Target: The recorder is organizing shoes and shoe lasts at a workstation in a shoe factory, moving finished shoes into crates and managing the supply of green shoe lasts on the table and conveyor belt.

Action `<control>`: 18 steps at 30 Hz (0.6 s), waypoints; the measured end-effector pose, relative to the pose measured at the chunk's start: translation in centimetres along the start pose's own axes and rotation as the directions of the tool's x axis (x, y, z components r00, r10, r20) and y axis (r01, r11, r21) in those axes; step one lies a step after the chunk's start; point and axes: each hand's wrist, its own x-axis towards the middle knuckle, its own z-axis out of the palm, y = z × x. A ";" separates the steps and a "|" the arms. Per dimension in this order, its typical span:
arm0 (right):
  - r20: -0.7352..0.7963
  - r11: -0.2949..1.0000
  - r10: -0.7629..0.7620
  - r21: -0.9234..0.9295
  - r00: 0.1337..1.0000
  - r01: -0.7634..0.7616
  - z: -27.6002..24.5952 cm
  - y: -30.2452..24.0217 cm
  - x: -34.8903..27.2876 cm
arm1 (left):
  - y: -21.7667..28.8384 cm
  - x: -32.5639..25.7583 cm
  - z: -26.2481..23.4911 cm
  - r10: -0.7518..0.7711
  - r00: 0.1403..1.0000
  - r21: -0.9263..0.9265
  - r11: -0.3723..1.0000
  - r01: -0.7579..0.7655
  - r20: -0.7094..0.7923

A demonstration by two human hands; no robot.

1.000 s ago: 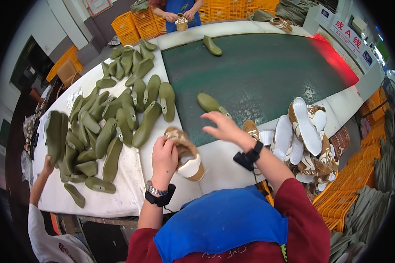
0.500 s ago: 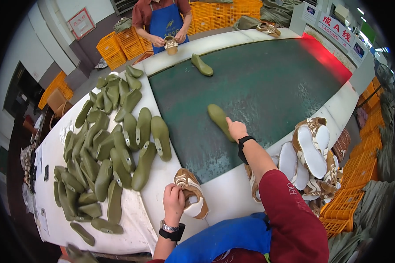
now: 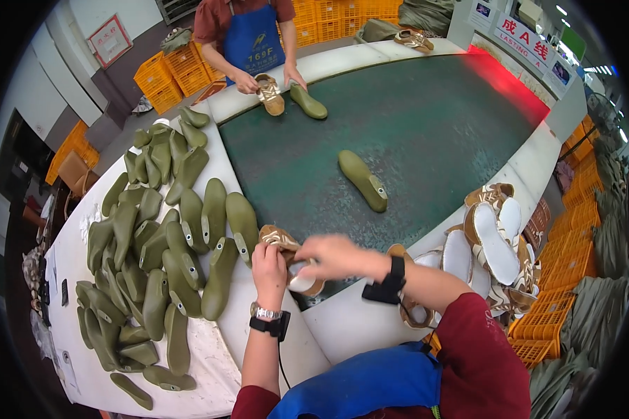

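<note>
My left hand (image 3: 268, 271) is closed on a brown and white shoe upper (image 3: 279, 237) at the near edge of the green belt. Just over the shoe's opening is my right hand (image 3: 332, 257), smeared by motion; whether its fingers grip the shoe is unclear. On the green belt (image 3: 426, 140), beyond my hands, lies an olive green shoe last (image 3: 362, 180). Across the belt, a person in a blue apron has one hand on a brown shoe (image 3: 271, 96) and the other on a green last (image 3: 307, 103).
Many olive lasts (image 3: 154, 244) are heaped on the white table (image 3: 213, 363) to my left. On my right, brown shoes with white soles (image 3: 495, 241) are piled on the white ledge. Orange crates (image 3: 552, 307) stand beyond that. Another shoe (image 3: 414, 40) sits on the far ledge.
My right hand has left the last on the belt and come back to the shoe. My left hand and the shoe have moved up a little. The other person has reached to the far last.
</note>
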 end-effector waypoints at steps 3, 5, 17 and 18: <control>0.129 0.998 0.010 -0.065 0.992 -0.002 2.7 -1.5 -1.3 | 0.7 0.8 0.4 0.004 1.000 -0.060 0.998 -0.003 0.010; 0.197 0.994 0.073 -0.097 0.978 -0.055 3.6 0.5 -0.6 | 0.6 0.5 1.2 -0.026 0.996 -0.121 0.992 0.036 0.082; -0.306 0.878 0.439 -0.054 0.844 -0.476 0.6 16.9 1.8 | -5.6 1.9 -0.3 -0.107 0.994 0.389 0.917 0.091 0.020; -0.257 0.888 0.443 -0.006 0.859 -0.460 0.3 15.6 1.2 | -6.2 2.8 -0.4 -0.118 0.993 0.398 0.912 0.103 0.015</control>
